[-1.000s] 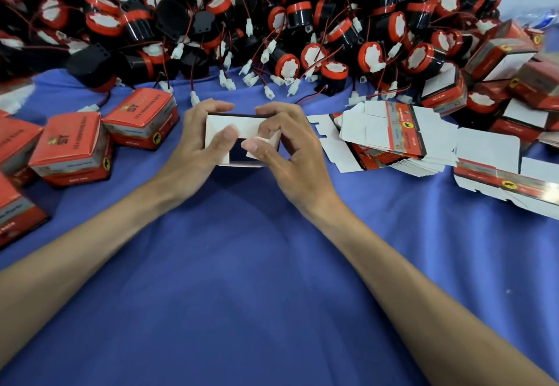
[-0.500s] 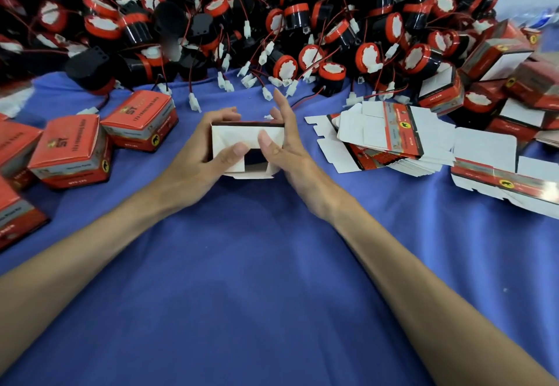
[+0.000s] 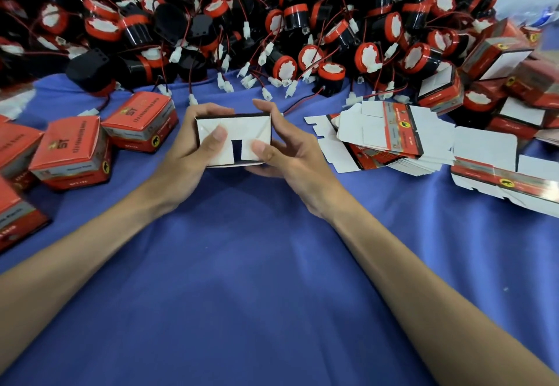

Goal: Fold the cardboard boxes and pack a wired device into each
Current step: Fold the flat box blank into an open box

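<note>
Gripping the half-folded box (image 3: pixel 235 126) at frame centre above the blue cloth (image 3: pixel 272 264), your left hand (image 3: pixel 184 158) and right hand (image 3: pixel 293 158) curl round its sides, 2 thumbs (image 3: pixel 218 135) pressing its white end; light, thin card probably creases easily, so hold the edges.

- The left hand (image 3: pixel 184 155) and right hand (image 3: pixel 290 158) grip a small cardboard box with white folded flaps (image 3: pixel 239 126) between them, over a blue tablecloth (image 3: pixel 257 279); both thumbs press on the flaps; a dark gap shows between two flaps
- A heap of round black-and-red wired devices with white plugs (image 3: pixel 287 22) lies behind
- Closed red printed boxes (image 3: pixel 72 149) sit at the left; a stack of flat unfolded box blanks (image 3: pixel 393 137) lies at the right
</note>
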`<control>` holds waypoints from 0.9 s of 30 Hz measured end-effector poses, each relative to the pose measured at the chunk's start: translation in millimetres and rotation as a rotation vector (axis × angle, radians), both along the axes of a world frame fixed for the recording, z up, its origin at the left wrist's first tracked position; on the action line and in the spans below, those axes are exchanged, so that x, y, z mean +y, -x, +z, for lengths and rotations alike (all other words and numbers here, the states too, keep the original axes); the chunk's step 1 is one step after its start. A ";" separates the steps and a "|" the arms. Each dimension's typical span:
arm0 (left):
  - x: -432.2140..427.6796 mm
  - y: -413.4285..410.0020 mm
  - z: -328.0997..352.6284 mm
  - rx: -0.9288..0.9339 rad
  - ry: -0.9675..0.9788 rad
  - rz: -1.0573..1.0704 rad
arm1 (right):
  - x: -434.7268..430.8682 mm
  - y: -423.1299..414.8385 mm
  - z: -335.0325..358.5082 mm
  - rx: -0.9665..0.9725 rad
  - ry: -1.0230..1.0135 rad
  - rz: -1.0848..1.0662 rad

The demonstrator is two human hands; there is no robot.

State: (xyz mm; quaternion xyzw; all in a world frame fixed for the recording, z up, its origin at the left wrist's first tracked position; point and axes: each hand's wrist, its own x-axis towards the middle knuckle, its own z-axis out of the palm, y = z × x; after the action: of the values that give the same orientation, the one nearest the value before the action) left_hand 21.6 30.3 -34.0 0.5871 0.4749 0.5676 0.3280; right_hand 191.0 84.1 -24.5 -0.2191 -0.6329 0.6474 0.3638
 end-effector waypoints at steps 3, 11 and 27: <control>-1.2 -2.1 0.9 0.124 -0.039 0.011 | 0.1 0.6 2.1 0.046 0.060 -0.031; 1.0 -3.5 -2.3 0.250 -0.107 0.070 | -3.3 3.7 4.2 0.021 0.061 -0.130; 2.2 2.6 2.9 -0.069 -0.003 0.120 | -4.1 2.6 4.9 -0.151 -0.137 0.000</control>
State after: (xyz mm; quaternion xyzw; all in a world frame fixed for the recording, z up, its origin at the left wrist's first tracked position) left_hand 19.0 32.4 -31.1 0.5380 0.4969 0.6068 0.3088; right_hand 188.4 80.0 -19.6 -0.2416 -0.7013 0.5843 0.3293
